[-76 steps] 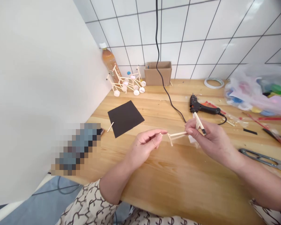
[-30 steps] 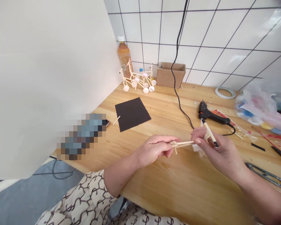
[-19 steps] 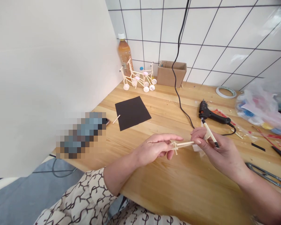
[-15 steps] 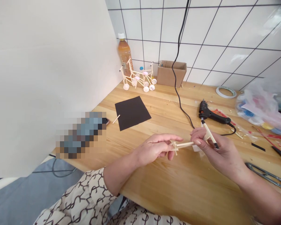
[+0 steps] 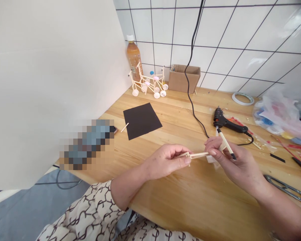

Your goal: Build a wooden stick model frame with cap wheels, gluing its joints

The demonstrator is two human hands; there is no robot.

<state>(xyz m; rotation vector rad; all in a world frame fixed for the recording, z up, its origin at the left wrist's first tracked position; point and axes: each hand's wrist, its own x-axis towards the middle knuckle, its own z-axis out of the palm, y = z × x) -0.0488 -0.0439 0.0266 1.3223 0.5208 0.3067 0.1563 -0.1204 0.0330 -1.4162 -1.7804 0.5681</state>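
Note:
Between my hands, above the table front, is a small frame of thin wooden sticks [image 5: 199, 154]. My left hand [image 5: 167, 162] pinches its left end, where several short sticks meet; thumb and fingers are closed there. Gripping the right end is my right hand [image 5: 230, 160], with the thumb pressed against the fingers. A crossbar stick [image 5: 225, 143] with black tips slants up out of the right hand and belongs to the same frame. Some whitish material shows under the right fingers; I cannot make out what it is. Just beyond that hand lies a black glue gun [image 5: 227, 123].
At the back stand small stick bicycles [image 5: 150, 83], a bottle [image 5: 133, 57] and a cardboard box [image 5: 183, 80]. A black sheet [image 5: 142, 120] and loose stick [image 5: 124, 127] lie left. Rightward are a tape roll [image 5: 242, 99], a plastic bag [image 5: 278, 110] and scissors [image 5: 286, 188]. A cord [image 5: 190, 97] hangs down.
My left fingers have shifted from stretched along the frame's left end to curled around it, with the thumb now on the near side. My right hand has stayed almost still.

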